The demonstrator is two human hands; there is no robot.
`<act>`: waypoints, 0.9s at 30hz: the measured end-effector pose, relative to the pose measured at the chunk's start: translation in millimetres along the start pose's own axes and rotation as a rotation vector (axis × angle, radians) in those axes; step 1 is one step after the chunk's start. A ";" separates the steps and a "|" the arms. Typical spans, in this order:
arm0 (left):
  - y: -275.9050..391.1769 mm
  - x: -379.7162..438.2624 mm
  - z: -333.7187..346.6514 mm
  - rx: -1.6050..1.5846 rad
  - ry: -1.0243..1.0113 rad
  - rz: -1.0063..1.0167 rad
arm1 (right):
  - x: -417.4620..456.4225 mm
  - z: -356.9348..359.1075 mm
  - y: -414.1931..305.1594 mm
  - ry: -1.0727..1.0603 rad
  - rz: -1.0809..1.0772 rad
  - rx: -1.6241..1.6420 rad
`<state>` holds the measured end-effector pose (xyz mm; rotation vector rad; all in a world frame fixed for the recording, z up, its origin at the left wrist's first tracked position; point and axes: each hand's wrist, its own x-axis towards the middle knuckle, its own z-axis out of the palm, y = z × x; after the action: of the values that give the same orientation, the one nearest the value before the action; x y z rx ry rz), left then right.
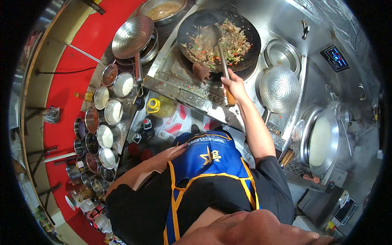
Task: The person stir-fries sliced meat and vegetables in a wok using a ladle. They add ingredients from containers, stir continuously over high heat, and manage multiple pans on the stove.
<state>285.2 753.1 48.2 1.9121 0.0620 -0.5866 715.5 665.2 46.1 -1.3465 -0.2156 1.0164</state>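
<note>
My right hand [235, 85] grips the long handle of a wok ladle [223, 56], its wooden end jutting out below my fist. The ladle's bowl is blurred and sits among stir-fried food [232, 39], pale sliced pieces with red and green bits. That food lies in a large black wok [190, 29] on the stove. A brown cloth [201, 72] is draped at the wok's near rim. My left hand [173, 154] holds nothing and rests against the front of my blue apron [202, 153], fingers extended.
Left of the wok, a perforated strainer [133, 36] lies over a pot. Several metal seasoning containers [113, 111] line the left counter. Another strainer [279, 88] rests to the right, beside a metal basin [283, 55]. A large bowl of pale liquid [321, 141] stands farther right, near steam.
</note>
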 end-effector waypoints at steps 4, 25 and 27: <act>-38.6 -10.2 18.5 -0.201 0.052 0.048 | -76.5 -39.8 -15.0 -0.005 0.150 -0.203; -82.6 -33.6 -13.7 -0.118 0.073 0.284 | -26.1 -0.7 -9.0 0.324 -0.028 -0.423; -68.7 -39.9 -21.5 0.044 0.119 0.377 | 0.1 20.9 2.6 0.179 -0.048 -0.235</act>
<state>236.9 809.5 12.8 1.9356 -0.2327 -0.2216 700.5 679.6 49.5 -1.6292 -0.2368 0.8434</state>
